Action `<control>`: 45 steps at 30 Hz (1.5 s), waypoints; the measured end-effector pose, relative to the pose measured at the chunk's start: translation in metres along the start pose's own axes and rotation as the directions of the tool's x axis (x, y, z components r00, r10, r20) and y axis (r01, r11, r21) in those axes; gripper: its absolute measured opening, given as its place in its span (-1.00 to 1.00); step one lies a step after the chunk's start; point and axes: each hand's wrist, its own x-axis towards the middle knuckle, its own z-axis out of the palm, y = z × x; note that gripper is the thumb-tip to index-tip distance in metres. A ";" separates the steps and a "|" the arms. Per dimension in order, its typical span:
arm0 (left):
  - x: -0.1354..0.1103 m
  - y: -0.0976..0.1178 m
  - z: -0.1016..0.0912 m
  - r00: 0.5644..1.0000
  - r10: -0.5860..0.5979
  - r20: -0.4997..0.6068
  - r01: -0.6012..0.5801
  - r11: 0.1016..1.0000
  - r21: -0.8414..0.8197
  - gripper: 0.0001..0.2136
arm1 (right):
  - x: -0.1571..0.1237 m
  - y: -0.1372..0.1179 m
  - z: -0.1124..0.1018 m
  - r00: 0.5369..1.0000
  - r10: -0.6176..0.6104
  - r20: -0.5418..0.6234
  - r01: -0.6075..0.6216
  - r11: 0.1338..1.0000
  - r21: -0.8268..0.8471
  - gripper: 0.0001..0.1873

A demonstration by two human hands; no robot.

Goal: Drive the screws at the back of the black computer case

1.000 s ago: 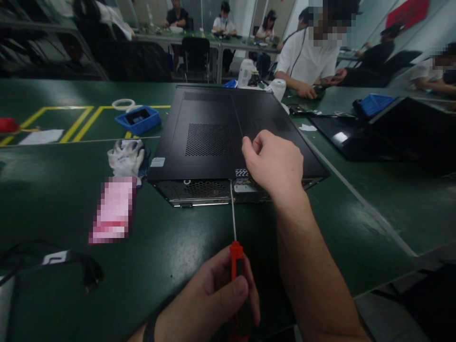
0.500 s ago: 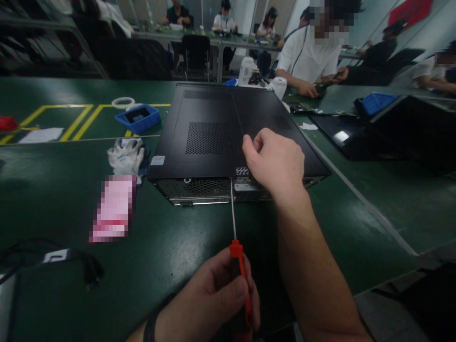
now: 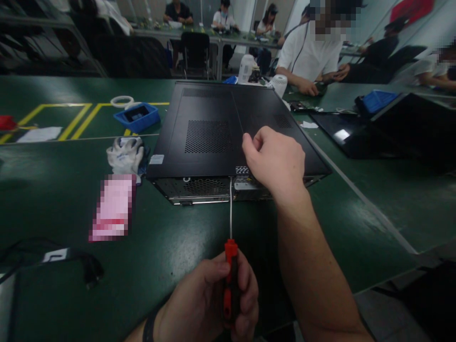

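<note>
A red and black screwdriver (image 3: 231,280) lies in my left hand (image 3: 206,289), whose fingers are wrapped around its handle. Its thin metal shaft points away from me, and the tip meets the top edge of the rear panel of a black computer case (image 3: 210,107). Lying flat on the table, the case turns its perforated metal back (image 3: 203,187) toward me. My right hand (image 3: 276,159) rests on the top cover near that edge, right of the screwdriver tip. Its fingers are curled in; whatever they may hold is hidden.
Left of the case lie grey-white gloves (image 3: 124,154), a pink blurred item (image 3: 114,204), a blue tray (image 3: 142,124) and black cables (image 3: 78,259). A black flat panel (image 3: 345,137) lies to the right. Across the table a person in a white shirt (image 3: 308,52) handles a part.
My left hand has rolled the screwdriver handle and shifted it slightly left, so the shaft now stands straighter. My right hand stays in place on the case.
</note>
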 end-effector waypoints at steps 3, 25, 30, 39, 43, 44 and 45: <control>-0.001 -0.003 -0.006 0.999 0.032 0.032 -0.033 0.999 0.021 -0.71 | 0.000 0.000 0.000 1.000 -0.002 0.000 0.002 1.000 0.001 -0.59; 0.000 -0.006 -0.009 0.999 -0.043 0.021 0.041 0.996 0.074 -0.68 | -0.001 0.001 0.002 1.000 -0.010 -0.024 0.010 1.000 0.016 -0.60; 0.000 -0.009 -0.013 0.997 0.033 0.073 -0.046 0.983 0.178 -0.79 | -0.001 0.001 0.001 1.000 -0.009 -0.025 0.010 1.000 0.024 -0.59; 0.000 -0.010 -0.015 0.996 0.001 0.087 -0.016 0.986 0.168 -0.70 | 0.000 0.001 0.000 1.000 0.000 -0.014 0.000 1.000 0.016 -0.59; -0.002 -0.005 -0.011 0.996 -0.050 0.077 0.037 0.985 0.166 -0.73 | -0.001 0.001 0.001 1.000 -0.003 -0.014 0.003 1.000 0.012 -0.58; -0.002 -0.005 -0.011 0.997 -0.043 0.064 0.031 0.983 0.183 -0.75 | -0.001 0.001 0.001 1.000 0.000 -0.014 0.000 1.000 0.011 -0.58; -0.002 -0.005 -0.010 0.998 -0.031 0.050 0.020 0.978 0.209 -0.75 | -0.001 0.000 0.001 1.000 0.003 -0.016 -0.003 1.000 0.010 -0.58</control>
